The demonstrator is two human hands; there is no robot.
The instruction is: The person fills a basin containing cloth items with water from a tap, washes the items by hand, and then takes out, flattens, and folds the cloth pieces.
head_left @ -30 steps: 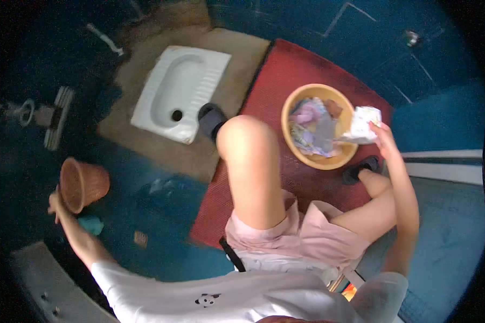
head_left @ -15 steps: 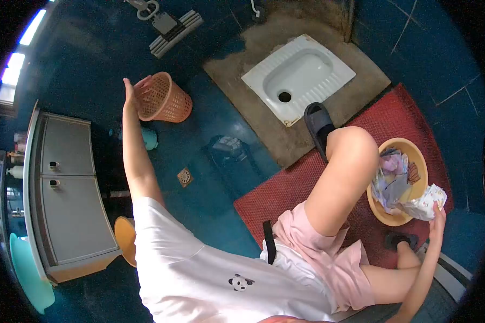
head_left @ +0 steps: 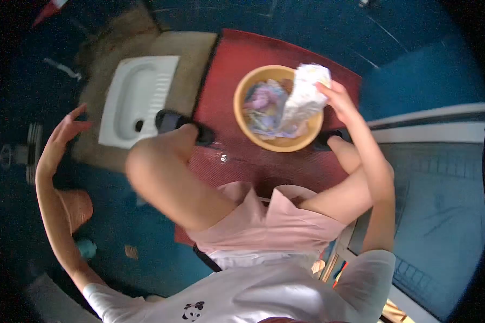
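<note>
My right hand grips a bunched white cloth with a faint print and holds it up over the basin's right side. Its lower end hangs down into the round yellow basin. Inside the basin lie crumpled pieces of laundry in purple, white and blue. My left hand is stretched out far to the left with its fingers apart and nothing in it. It is nearest to the white squat toilet, without touching it.
The basin stands on a red mat between my slippered feet. A pink basket, partly behind my left forearm, and a floor drain are at the lower left. A glass-like panel borders the right side.
The view has turned, so the basin now sits near the centre. My left hand has left the pink basket's rim. My right hand has raised the white cloth higher over the basin.
</note>
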